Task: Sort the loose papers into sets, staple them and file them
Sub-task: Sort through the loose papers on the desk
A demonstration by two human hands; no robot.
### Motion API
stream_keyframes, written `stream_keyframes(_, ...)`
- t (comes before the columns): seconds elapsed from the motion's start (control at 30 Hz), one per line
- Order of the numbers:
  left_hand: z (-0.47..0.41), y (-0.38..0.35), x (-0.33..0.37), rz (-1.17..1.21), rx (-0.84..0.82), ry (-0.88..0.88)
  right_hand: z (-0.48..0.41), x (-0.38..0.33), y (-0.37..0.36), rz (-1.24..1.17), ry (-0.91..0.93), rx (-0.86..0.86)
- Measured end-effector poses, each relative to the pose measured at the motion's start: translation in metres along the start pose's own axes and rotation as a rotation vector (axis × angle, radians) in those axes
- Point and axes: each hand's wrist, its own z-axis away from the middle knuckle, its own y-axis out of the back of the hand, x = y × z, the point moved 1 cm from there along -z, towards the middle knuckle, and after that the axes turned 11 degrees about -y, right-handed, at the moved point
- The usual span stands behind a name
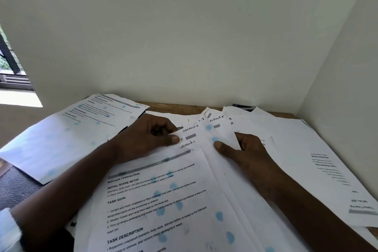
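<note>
The fanned papers (pixel 216 129) just beyond the Section-1 sheet (pixel 159 200) are being pinched by left hand (pixel 147 137) fingers (pixel 160 129) and right hand (pixel 251 155) fingers (pixel 224 147).

Near sheet (pixel 155 200), handwritten "SECTION-1", printed "Bathroom Toiletries Reset", "INITIAL SCENE SETUP", "TASK GOAL", "TASK DESCRIPTION"; far sheet (pixel 189 132) reads "SECTION-5", right sheet (pixel 223 135) "ECTION-8".

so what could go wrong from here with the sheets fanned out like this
1. The fanned sheets overlap closely, their handwritten section labels partly covered; the left hand and right hand, each pinching some, could put different sections in one set.
2. The sheet at far left seems to overhang the desk edge and may slide off.
</note>
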Motion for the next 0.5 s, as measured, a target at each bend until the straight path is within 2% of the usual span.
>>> stream_keyframes(0.2,-0.0007,0.0043,-0.0042,0.146,-0.004,0.008,0.0003,0.0005,-0.0020,-0.027,-0.019,0.037)
stream_keyframes(0.5,-0.0039,0.0001,-0.0030,-0.006,-0.014,0.075,0.0000,0.0022,-0.0045,-0.022,0.004,0.048)
